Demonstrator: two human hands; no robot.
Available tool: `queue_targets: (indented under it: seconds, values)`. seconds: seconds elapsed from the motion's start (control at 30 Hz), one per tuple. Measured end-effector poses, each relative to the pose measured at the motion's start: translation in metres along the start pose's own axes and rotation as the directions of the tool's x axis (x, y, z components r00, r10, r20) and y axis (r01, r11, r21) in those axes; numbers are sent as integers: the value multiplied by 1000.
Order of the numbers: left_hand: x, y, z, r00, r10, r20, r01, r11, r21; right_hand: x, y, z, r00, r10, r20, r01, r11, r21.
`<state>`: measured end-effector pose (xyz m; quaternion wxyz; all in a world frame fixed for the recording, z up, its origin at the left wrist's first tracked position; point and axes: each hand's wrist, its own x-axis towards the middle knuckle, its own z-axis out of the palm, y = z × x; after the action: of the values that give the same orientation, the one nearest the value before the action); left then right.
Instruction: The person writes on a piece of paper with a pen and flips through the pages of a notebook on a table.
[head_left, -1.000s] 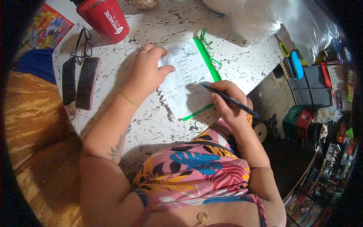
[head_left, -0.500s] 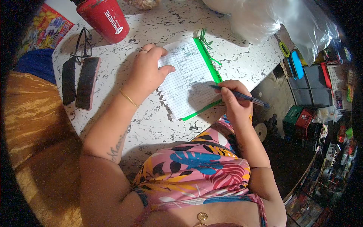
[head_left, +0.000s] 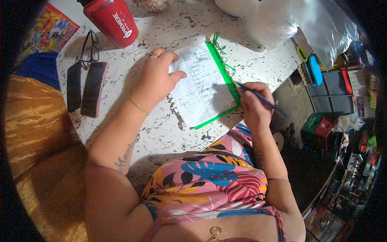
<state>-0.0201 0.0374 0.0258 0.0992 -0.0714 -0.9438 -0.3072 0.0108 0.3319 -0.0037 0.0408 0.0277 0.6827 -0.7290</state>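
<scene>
A lined notebook page (head_left: 197,92) with handwriting in pen lies on the speckled white table (head_left: 153,137). Bright green borders its right and lower edges, and green strands stick out at its top corner. My left hand (head_left: 158,74) rests at the page's left edge, thumb and fingers apart, with a ring on one finger. In my right hand (head_left: 256,105) is a dark pen (head_left: 264,100), gripped between thumb and fingers. Its tip points up and left, just past the page's right edge.
A red tumbler (head_left: 115,24), eyeglasses (head_left: 89,48), a phone (head_left: 94,88) and a dark flat case (head_left: 73,86) lie to the left. Clear plastic bags (head_left: 278,24) sit at the far right. Beyond the table's right edge are crates (head_left: 318,130) and shelves.
My right hand has shifted right with the pen, off the written lines to the page's edge. A little more writing shows on the lower lines. My left hand stays put.
</scene>
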Motion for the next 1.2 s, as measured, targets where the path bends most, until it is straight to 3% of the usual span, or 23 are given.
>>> queue_targets:
  seconds: [0.03,0.13,0.53,1.13,1.2]
  values:
    - [0,0,0,1000,2,-2,-2,1000,3,-2,0,6,986,-157,55,166,961,-221]
    - [0,0,1,1000,12,-8,-12,1000,-6,0,-6,15,892,-346,291,438,823,-363]
    - [0,-1,2,998,55,-29,-54,998,7,2,0,17,887,-308,343,434,809,-397]
    - [-1,-4,3,999,49,-10,-49,999,9,-1,3,16,949,-229,218,299,872,-387]
    - [-1,-3,2,999,44,-6,-44,999,14,-1,3,15,935,-256,246,340,846,-411]
